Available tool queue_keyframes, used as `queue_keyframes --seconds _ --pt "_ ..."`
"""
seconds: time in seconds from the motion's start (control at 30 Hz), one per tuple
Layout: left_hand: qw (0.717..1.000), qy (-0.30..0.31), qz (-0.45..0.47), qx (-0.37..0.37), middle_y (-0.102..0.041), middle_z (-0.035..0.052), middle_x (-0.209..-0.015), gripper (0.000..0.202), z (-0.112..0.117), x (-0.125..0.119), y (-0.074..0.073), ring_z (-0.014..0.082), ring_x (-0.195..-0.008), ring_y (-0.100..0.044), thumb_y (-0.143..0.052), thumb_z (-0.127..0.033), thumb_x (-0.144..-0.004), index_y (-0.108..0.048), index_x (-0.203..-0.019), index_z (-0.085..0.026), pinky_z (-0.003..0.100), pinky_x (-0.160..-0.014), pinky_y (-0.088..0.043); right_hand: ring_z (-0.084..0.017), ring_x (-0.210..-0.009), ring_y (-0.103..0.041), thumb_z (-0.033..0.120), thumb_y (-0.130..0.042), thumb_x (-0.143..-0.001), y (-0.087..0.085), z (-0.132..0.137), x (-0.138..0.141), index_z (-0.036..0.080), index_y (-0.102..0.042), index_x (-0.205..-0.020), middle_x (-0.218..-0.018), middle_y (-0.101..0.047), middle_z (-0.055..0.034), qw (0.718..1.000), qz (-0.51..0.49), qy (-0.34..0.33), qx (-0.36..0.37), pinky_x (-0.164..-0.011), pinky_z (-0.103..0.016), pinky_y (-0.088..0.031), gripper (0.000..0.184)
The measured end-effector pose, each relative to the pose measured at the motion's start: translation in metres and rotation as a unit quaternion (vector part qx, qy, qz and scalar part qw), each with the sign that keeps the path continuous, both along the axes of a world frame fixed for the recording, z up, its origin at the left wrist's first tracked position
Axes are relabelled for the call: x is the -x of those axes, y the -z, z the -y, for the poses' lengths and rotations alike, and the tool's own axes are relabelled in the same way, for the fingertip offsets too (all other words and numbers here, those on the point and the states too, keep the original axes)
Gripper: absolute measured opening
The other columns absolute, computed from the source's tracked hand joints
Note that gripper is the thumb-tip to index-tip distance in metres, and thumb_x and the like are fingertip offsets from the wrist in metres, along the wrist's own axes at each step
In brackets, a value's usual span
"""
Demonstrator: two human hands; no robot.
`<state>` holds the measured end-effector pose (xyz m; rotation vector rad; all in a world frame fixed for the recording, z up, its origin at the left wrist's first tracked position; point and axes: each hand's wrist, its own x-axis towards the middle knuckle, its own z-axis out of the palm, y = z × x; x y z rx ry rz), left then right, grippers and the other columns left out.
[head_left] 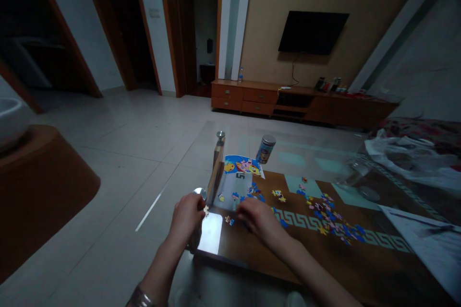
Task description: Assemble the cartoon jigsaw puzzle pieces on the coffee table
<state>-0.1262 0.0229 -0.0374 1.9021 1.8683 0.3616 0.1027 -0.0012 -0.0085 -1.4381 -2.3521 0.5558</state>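
Note:
My left hand (pixel 187 218) is curled at the near left corner of the glass table (pixel 378 268), pinching a small pale puzzle piece (pixel 206 210). Close beside it, my right hand (pixel 256 216) lies knuckles up on the table with its fingers bent over loose pieces; what they hold is hidden. A loose piece (pixel 229 220) lies between the hands. Just beyond them sits a puzzle sheet with a cartoon picture (pixel 240 172). Several coloured pieces (pixel 333 220) are scattered to the right.
A small printed tin (pixel 265 148) stands behind the sheet. Crumpled plastic (pixel 406 153) and a clear dish (pixel 358 175) occupy the table's right side, and a paper (pixel 421 240) lies near right. A TV and low wooden cabinet (pixel 273 98) line the far wall. A brown seat (pixel 39 187) is left.

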Motion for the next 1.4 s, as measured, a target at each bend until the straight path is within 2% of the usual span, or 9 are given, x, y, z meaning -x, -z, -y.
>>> queue_keyframes --seconds 0.1,0.2,0.37,0.6,0.8,1.03,1.27,1.4 --pt "1.000 -0.002 0.004 -0.002 -0.066 0.0028 -0.091 0.015 0.000 0.001 0.001 0.0185 -0.093 -0.058 -0.065 -0.009 -0.070 -0.063 -0.082 -0.019 0.028 -0.078 -0.037 -0.019 -0.087 -0.062 0.003 -0.050 -0.083 0.001 -0.005 0.043 0.020 -0.071 -0.089 -0.090 -0.071 -0.0051 0.999 -0.004 -0.046 0.015 -0.078 -0.028 -0.042 0.028" --pt "1.000 0.002 0.006 -0.002 -0.066 0.0031 -0.091 0.015 0.001 0.001 -0.001 0.0185 -0.093 -0.058 -0.066 -0.009 -0.070 -0.064 -0.081 -0.019 0.028 -0.078 -0.037 -0.020 -0.089 -0.062 0.000 -0.047 -0.082 0.005 -0.012 0.061 0.021 -0.072 -0.097 -0.092 -0.072 -0.0046 0.998 -0.010 -0.061 0.006 -0.082 -0.029 -0.042 0.035" --pt "1.000 0.006 0.001 0.001 -0.067 0.0048 -0.094 0.016 0.002 0.001 -0.006 0.0206 -0.096 -0.057 -0.064 -0.009 -0.071 -0.065 -0.083 -0.018 0.030 -0.080 -0.037 -0.021 -0.102 -0.058 -0.005 -0.043 -0.078 0.014 -0.017 0.059 0.018 -0.067 -0.112 -0.106 -0.067 -0.0079 1.000 -0.015 0.013 -0.020 -0.087 -0.030 -0.043 0.048" --pt "1.000 -0.002 -0.005 0.008 -0.067 0.0071 -0.097 0.019 0.005 -0.001 -0.012 0.0230 -0.098 -0.058 -0.062 -0.008 -0.070 -0.066 -0.086 -0.018 0.032 -0.081 -0.037 -0.026 -0.100 -0.059 0.011 -0.057 -0.085 0.008 -0.003 0.063 0.018 -0.070 -0.099 -0.102 -0.066 -0.0101 0.993 0.081 0.086 0.018 -0.085 -0.033 -0.044 0.021" --pt "1.000 -0.001 -0.012 0.009 -0.068 0.0055 -0.095 0.019 0.005 -0.001 -0.013 0.0207 -0.095 -0.058 -0.061 -0.007 -0.070 -0.067 -0.084 -0.018 0.030 -0.079 -0.037 -0.026 -0.100 -0.058 0.014 -0.061 -0.085 0.005 0.000 0.076 0.016 -0.071 -0.094 -0.100 -0.066 -0.0109 0.993 0.085 0.082 0.021 -0.086 -0.032 -0.043 0.014" --pt "1.000 -0.006 -0.019 0.003 -0.067 0.0038 -0.094 0.018 0.006 -0.001 -0.011 0.0196 -0.095 -0.058 -0.061 -0.008 -0.070 -0.066 -0.084 -0.020 0.029 -0.079 -0.037 -0.020 -0.092 -0.061 0.005 -0.060 -0.082 0.012 -0.010 0.081 0.018 -0.073 -0.090 -0.093 -0.069 -0.0066 0.999 0.005 0.049 0.012 -0.082 -0.028 -0.044 0.021" --pt "1.000 -0.008 -0.019 0.005 -0.067 0.0042 -0.095 0.018 0.005 -0.001 -0.010 0.0203 -0.096 -0.058 -0.060 -0.008 -0.070 -0.065 -0.083 -0.019 0.030 -0.079 -0.036 -0.023 -0.093 -0.063 0.001 -0.060 -0.076 0.025 -0.015 0.080 0.016 -0.066 -0.113 -0.104 -0.070 -0.0104 0.996 -0.062 0.059 0.007 -0.088 -0.034 -0.046 0.040" --pt "1.000 -0.008 -0.015 0.008 -0.067 0.0042 -0.094 0.018 0.005 -0.001 -0.010 0.0202 -0.095 -0.058 -0.060 -0.008 -0.070 -0.065 -0.083 -0.019 0.030 -0.079 -0.036 -0.021 -0.090 -0.065 -0.003 -0.053 -0.074 0.026 -0.016 0.076 0.018 -0.063 -0.119 -0.100 -0.072 -0.0086 0.994 -0.093 0.061 0.016 -0.086 -0.034 -0.048 0.050"
